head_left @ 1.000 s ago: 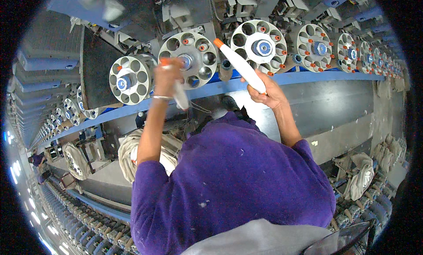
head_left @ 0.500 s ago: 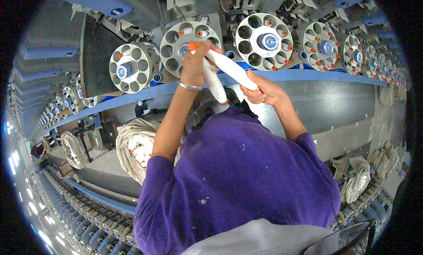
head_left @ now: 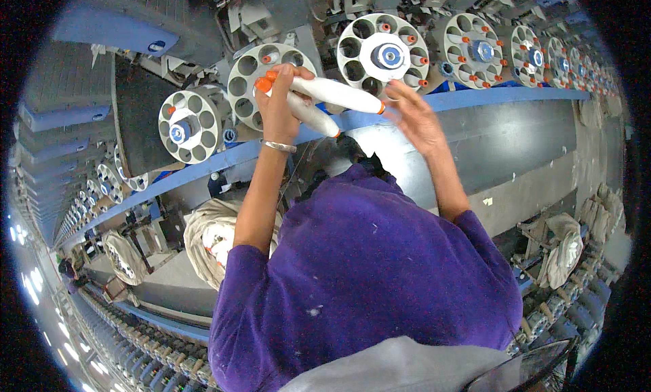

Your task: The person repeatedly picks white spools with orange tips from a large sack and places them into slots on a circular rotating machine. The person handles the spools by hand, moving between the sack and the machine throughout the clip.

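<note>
My left hand, with a metal bangle at its wrist, is closed around two yarn bobbins wound with white yarn. The upper bobbin points right, its orange tip standing out. Below it the second bobbin slants down to the right; orange ends of both show by my thumb and fingers. My right hand is open, slightly blurred, just right of the upper bobbin's tip and holding nothing. Behind my left hand stands a round bobbin magazine, partly hidden. Another magazine, with several orange-ended bobbins, is above my right hand.
A magazine with mostly vacant holes stands at left. More magazines run off right along a blue rail. A cloth-lined container of bobbins is below my left forearm. Cloth sacks hang at lower right.
My right hand has let go of the upper bobbin's tip and opened, moving slightly right and up. My left hand keeps both bobbins. The view has shifted, so the magazines sit further left.
</note>
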